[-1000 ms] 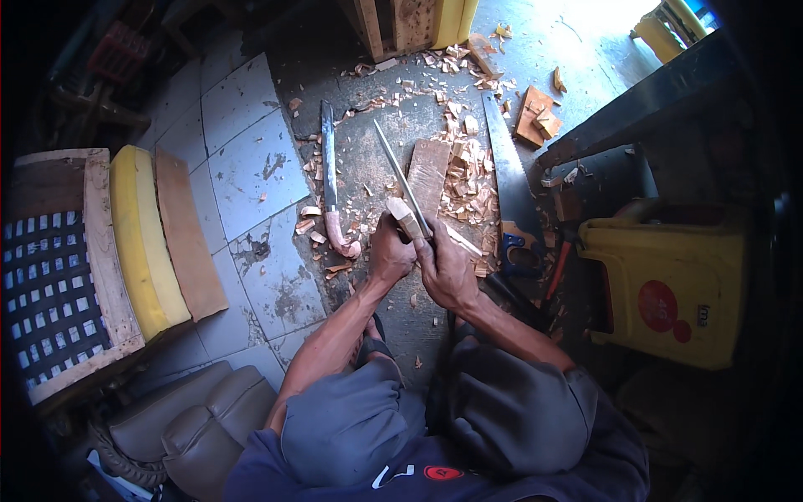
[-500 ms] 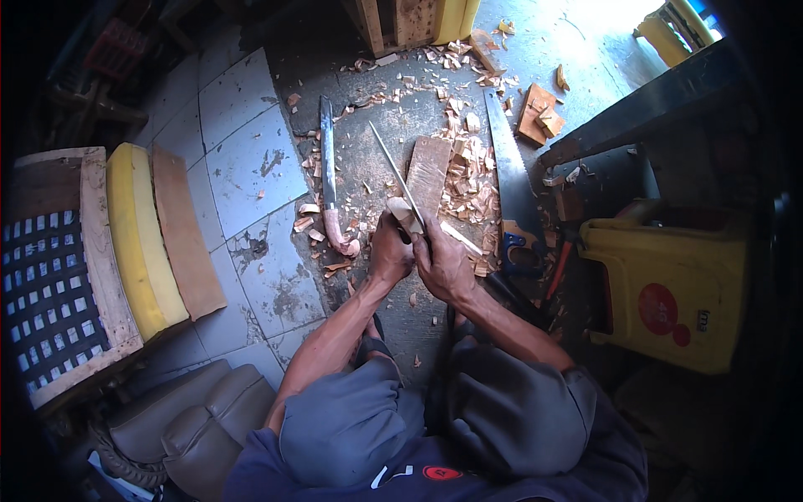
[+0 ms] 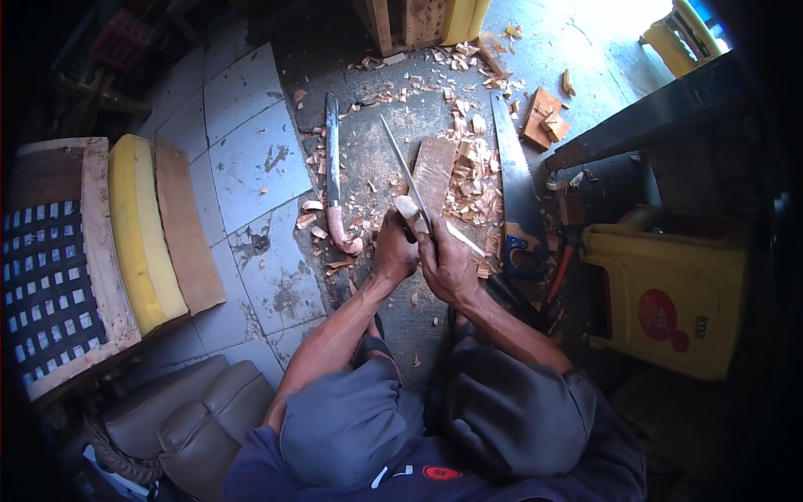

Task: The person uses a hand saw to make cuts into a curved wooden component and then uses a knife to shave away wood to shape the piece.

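Observation:
My left hand (image 3: 396,248) is closed around a pale, carved piece of wood (image 3: 407,207), whose rounded end shows above the fingers. Pressed close beside it, my right hand (image 3: 452,266) grips a tool with a long, narrow blade (image 3: 400,159), seen nearly edge-on and pointing away to the upper left. Its handle is hidden in the fingers. A thin pale strip of wood (image 3: 465,239) shows just right of my right hand; whether it is held or lies behind, I cannot tell. Beyond the hands a flat brown board (image 3: 435,171) lies on the floor.
A machete (image 3: 334,167) with a curved wooden handle lies left of the board. On the right are wood shavings (image 3: 477,180), a handsaw (image 3: 513,167) and a red-handled tool (image 3: 560,274). A yellow plastic stool (image 3: 669,293) stands further right; a yellow foam pad (image 3: 144,234) is at left.
The blade's tip has shifted slightly right and away. Both hands keep their grips and have barely moved, while the whole view has shifted a little.

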`<action>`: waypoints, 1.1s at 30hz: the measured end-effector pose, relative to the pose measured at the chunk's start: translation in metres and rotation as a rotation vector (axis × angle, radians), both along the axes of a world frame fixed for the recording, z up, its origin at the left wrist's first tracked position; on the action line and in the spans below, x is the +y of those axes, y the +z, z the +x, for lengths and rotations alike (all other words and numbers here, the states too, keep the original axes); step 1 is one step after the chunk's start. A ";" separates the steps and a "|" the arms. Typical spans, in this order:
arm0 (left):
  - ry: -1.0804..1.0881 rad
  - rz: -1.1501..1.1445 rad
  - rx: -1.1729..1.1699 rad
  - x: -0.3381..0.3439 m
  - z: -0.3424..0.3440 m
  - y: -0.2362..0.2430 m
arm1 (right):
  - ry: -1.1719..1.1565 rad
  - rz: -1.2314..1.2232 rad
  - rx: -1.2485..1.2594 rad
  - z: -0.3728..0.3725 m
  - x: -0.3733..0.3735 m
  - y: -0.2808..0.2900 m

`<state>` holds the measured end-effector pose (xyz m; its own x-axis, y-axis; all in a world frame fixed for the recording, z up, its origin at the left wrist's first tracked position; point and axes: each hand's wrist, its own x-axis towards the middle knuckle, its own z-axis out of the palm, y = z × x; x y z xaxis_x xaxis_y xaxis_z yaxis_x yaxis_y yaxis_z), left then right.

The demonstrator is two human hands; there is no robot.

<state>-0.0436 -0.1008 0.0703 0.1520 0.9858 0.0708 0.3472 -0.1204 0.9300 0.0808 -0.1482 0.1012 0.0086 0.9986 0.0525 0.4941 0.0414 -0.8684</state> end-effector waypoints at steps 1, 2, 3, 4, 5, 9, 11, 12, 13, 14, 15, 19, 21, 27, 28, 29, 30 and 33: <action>-0.023 -0.030 -0.008 0.002 0.000 0.008 | -0.006 -0.009 0.006 0.001 -0.001 0.001; -0.046 -0.061 -0.015 0.003 0.000 0.012 | 0.001 -0.010 -0.003 0.001 -0.001 0.001; -0.049 -0.021 0.011 0.003 0.000 0.011 | 0.008 -0.011 -0.013 0.002 -0.001 0.001; -0.047 0.020 0.043 0.003 -0.003 0.008 | 0.021 -0.011 -0.017 0.000 -0.001 0.002; -0.045 0.060 0.075 0.002 -0.005 0.006 | 0.023 -0.005 -0.013 -0.002 -0.001 0.002; -0.052 0.031 0.083 0.003 0.002 0.009 | 0.005 0.028 -0.048 0.002 -0.001 -0.004; -0.001 0.008 0.144 0.003 0.002 0.009 | 0.004 0.074 -0.040 0.002 0.000 -0.005; 0.035 0.030 0.108 0.002 0.002 0.012 | 0.008 0.096 -0.021 0.000 0.001 0.008; 0.070 0.051 0.072 0.001 0.001 0.014 | 0.013 0.118 -0.003 0.000 0.002 0.015; 0.106 0.073 0.036 0.001 0.000 0.017 | 0.026 0.061 -0.020 0.001 0.002 0.008; 0.029 0.076 0.035 0.001 -0.004 0.014 | 0.043 0.008 -0.034 0.001 0.002 -0.005; -0.061 0.106 -0.010 0.007 0.008 0.005 | 0.067 -0.038 -0.061 0.005 0.000 0.001; -0.112 -0.049 0.140 0.012 -0.008 0.020 | 0.078 -0.151 -0.061 0.004 0.012 0.029; -0.082 0.151 0.154 0.012 0.001 -0.042 | 0.017 -0.014 -0.107 0.008 0.008 -0.011; -0.052 0.131 0.106 0.011 0.006 -0.038 | 0.018 -0.026 -0.081 0.009 0.007 -0.007; -0.023 0.111 0.056 0.017 0.011 -0.035 | 0.017 -0.039 -0.056 0.012 0.009 -0.002; -0.097 0.038 0.120 0.019 -0.006 -0.045 | 0.044 -0.125 -0.079 0.005 0.011 0.014; 0.077 0.063 0.126 0.004 -0.002 0.000 | 0.030 0.156 -0.001 0.004 0.008 0.023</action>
